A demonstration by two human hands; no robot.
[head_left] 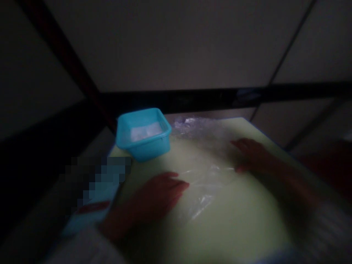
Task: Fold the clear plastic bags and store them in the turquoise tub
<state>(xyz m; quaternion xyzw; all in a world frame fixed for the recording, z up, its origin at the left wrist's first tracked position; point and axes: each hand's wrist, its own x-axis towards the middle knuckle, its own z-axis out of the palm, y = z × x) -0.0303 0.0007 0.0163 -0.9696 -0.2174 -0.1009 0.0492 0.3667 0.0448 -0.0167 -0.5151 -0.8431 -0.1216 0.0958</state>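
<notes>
Fingers [182, 186] of the left hand [161, 193] reach inward over the counter [236, 223], the back of the hand turned up, the thumb only narrowly apart from the others. Its forearm slants in from the lower left out of a pale sleeve [89, 246]. The right hand [251, 151] lies farther out, its forearm coming from the lower right; a wider gap parts its leading fingertip from the one below. Dim light and blur hide whether either set of fingers pinches anything, so their grip cannot be told.

Between the two sets of fingers spreads clear plastic film [210, 181], on the pale yellow-green counter. It is thin, see-through and wrinkled, with bright glints just right of the left fingertips and a crumpled, shiny part beyond both hands.

Past the left fingers, toward the counter's far left corner, stands a teal bin [150, 148] with something white [145, 132] inside. Left of those fingers shows a light blue item [82, 222] with a red band [93, 207], partly pixelated.
</notes>
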